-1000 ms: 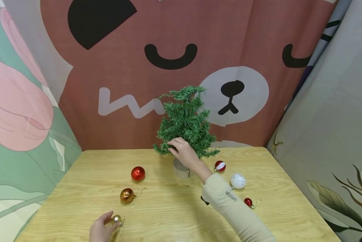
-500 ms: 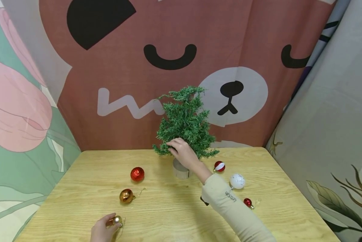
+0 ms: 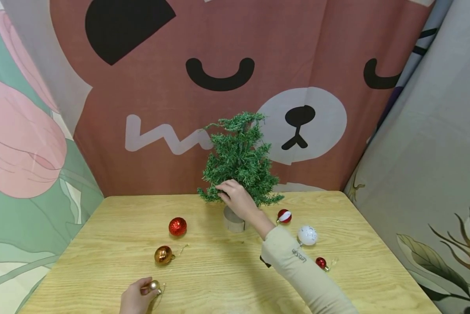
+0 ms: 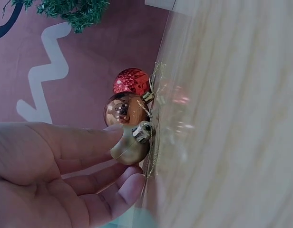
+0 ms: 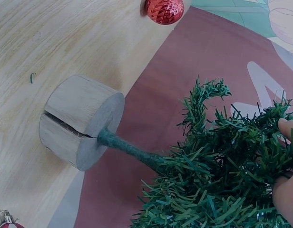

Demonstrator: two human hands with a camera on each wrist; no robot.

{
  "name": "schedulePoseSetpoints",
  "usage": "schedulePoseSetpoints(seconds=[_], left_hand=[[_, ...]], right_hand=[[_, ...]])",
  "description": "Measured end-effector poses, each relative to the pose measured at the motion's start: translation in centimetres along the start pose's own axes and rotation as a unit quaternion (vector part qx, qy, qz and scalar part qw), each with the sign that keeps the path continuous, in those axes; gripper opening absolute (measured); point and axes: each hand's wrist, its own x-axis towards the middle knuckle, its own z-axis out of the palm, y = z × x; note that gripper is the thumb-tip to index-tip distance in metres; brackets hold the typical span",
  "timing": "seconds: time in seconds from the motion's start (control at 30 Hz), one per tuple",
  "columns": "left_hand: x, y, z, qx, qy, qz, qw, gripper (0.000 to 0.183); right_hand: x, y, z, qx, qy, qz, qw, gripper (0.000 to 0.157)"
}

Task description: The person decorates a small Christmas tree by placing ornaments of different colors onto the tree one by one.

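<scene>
A small artificial Christmas tree [image 3: 240,152] stands at the back of the table on a round wooden base [image 5: 82,121]. My right hand [image 3: 238,199] pinches a lower front branch on its left side; in the right wrist view only the fingertips [image 5: 287,190] show at the edge, among the green needles. Low at the front left, my left hand [image 3: 135,296] holds a small gold bauble [image 4: 132,146] between thumb and fingers. The bauble's metal cap and gold string face away from the palm, close to the tabletop.
Left on the table [image 3: 203,279] lie a red faceted bauble [image 3: 177,226] and a copper bauble [image 3: 163,255]. To the right are a red-and-white bauble [image 3: 284,216], a white one [image 3: 307,235] and a small red one [image 3: 320,262]. A printed curtain [image 3: 160,170] hangs behind.
My left hand has shifted slightly right with the gold bauble, its fingers closing round it. The right hand stays at the same branch. The head view has drifted a little.
</scene>
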Motion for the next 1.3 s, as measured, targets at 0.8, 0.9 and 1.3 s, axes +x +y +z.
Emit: schedulePoseSetpoints(seconds=[0.8, 0.9, 1.3], left_hand=[[-0.1, 1.4, -0.2, 0.008, 0.001, 0.001, 1.0, 0.029], [0.0, 2.0, -0.5, 0.001, -0.001, 0.0, 1.0, 0.029], [0.1, 4.3, -1.3, -0.009, 0.02, 0.039, 0.999, 0.028]], right_hand=[[-0.1, 0.1, 0.1, -0.003, -0.002, 0.001, 1.0, 0.021], [-0.1, 0.0, 0.1, -0.005, 0.0, 0.0, 1.0, 0.021], [-0.1, -0.2, -0.1, -0.005, 0.007, -0.004, 1.0, 0.021]])
